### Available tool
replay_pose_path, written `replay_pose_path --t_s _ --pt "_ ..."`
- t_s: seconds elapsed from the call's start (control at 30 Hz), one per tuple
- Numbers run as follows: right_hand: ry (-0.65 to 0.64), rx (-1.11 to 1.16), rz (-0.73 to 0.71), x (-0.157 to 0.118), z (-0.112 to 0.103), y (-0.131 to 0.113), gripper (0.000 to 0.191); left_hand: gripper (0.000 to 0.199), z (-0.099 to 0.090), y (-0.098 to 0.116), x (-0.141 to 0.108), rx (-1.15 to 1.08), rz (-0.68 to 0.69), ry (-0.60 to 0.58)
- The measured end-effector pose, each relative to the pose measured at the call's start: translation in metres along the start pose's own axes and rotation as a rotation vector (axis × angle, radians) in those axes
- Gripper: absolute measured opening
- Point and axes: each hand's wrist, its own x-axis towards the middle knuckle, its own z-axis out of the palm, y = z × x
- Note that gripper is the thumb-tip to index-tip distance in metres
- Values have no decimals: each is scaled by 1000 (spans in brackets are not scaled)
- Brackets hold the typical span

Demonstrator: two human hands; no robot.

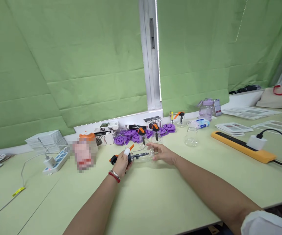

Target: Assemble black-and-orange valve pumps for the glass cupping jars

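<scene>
My left hand is closed round the black top with an orange lever, which is partly hidden by the fingers. A black stem runs from this top into a clear glass jar held lying sideways above the table. Curled fingers of my right hand grip the jar's far right end. Just behind my hands stand two similar glass jars with black tops and orange levers, one beside the other. A glass jar without a top stands to the right of my right hand.
Purple spoked plastic parts and printed boxes line the back wall. At left are a white power strip and stacked white boxes. An orange power strip, wipes pack and papers lie right.
</scene>
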Motion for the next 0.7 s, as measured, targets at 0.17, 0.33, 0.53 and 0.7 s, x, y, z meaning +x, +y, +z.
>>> replay_pose_path --t_s 0.17,0.33,0.53,0.7 --pt "36 95 148 3 4 0 49 43 4 2 -4 8 18 16" --pt "101 117 226 8 3 9 44 46 9 4 -7 -1 -23 25" --pt "30 141 417 8 -4 10 51 46 11 -2 -6 4 60 -4" --pt "-37 120 465 6 -2 3 61 43 11 -6 -4 -37 103 -15"
